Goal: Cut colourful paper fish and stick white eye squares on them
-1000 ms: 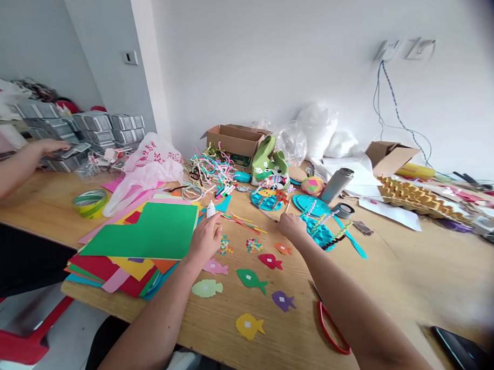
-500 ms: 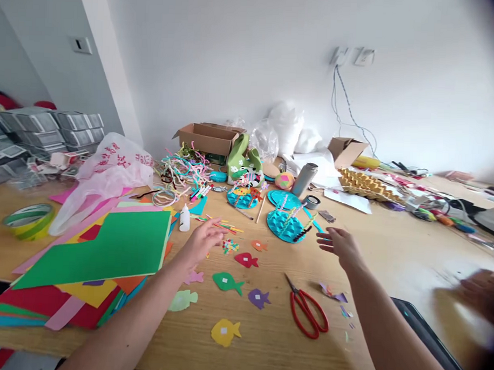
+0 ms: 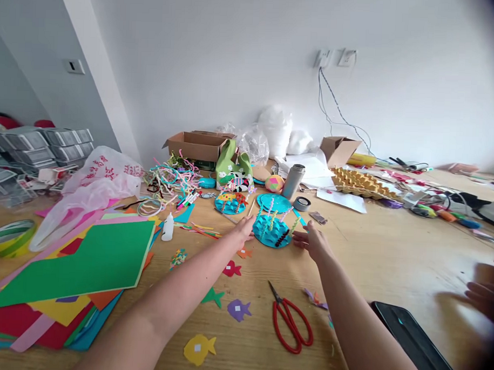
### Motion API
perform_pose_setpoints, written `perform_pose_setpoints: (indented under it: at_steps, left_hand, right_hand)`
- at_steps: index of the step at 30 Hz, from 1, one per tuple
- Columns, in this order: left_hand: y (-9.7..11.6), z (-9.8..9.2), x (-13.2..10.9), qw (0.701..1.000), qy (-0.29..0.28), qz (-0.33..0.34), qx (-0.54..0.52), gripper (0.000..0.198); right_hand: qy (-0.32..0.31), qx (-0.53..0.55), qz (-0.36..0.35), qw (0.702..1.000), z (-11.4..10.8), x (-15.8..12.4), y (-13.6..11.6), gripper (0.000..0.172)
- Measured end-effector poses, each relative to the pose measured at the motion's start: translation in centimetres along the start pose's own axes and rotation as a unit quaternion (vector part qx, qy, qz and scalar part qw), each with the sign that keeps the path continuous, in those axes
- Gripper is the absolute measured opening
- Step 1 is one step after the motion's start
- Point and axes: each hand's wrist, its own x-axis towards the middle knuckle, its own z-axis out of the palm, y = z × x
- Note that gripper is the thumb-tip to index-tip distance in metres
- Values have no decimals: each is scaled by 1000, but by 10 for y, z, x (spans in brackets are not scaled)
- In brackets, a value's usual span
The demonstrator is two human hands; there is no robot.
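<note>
A round blue base (image 3: 265,237) with bumpy egg-carton cups and upright twisted pipe cleaners lies between my two hands. My left hand (image 3: 244,229) is at its left edge, fingers stretched toward the rim; whether they touch it I cannot tell. On the other side, my right hand (image 3: 314,241) has its fingers apart, just beside the right rim. Cut paper fish lie in front: an orange fish (image 3: 244,253), a red fish (image 3: 231,268), a green fish (image 3: 214,297) partly behind my left arm, a purple fish (image 3: 238,310) and a yellow fish (image 3: 199,349).
Red-handled scissors (image 3: 293,324) and a black tablet-like object (image 3: 407,336) lie at the front. Coloured paper (image 3: 94,255) is stacked left, near a glue bottle (image 3: 167,227). Behind the base stand a grey flask (image 3: 293,181) and a tape roll (image 3: 302,203). Another person's hand (image 3: 486,293) is far right.
Both my hands have moved forward and closer together, to either side of the blue base. The camera view has shifted right, so the table's things appear further left.
</note>
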Motion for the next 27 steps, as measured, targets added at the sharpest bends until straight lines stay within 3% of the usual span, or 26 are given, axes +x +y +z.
perform_pose_setpoints:
  at_steps: [6, 14, 17, 22, 27]
  left_hand:
    - [4, 3, -3, 995, 65, -69, 24, 40]
    - [17, -4, -41, 996, 78, -17, -38, 17]
    - [25, -21, -59, 993, 92, 36, -61, 27]
    - [36, -65, -88, 977, 143, 133, -81, 38]
    - [45, -108, -117, 958, 178, 201, -100, 44]
  right_hand:
    - [-21, 28, 1, 999, -11, -17, 3, 43]
    - [-53, 72, -51, 995, -19, -71, -3, 35]
    - [-84, 94, -70, 990, -7, -101, -8, 31]
    - [-151, 111, -90, 978, 31, -150, -12, 27]
    - [-218, 120, -91, 964, 64, -182, -4, 28]
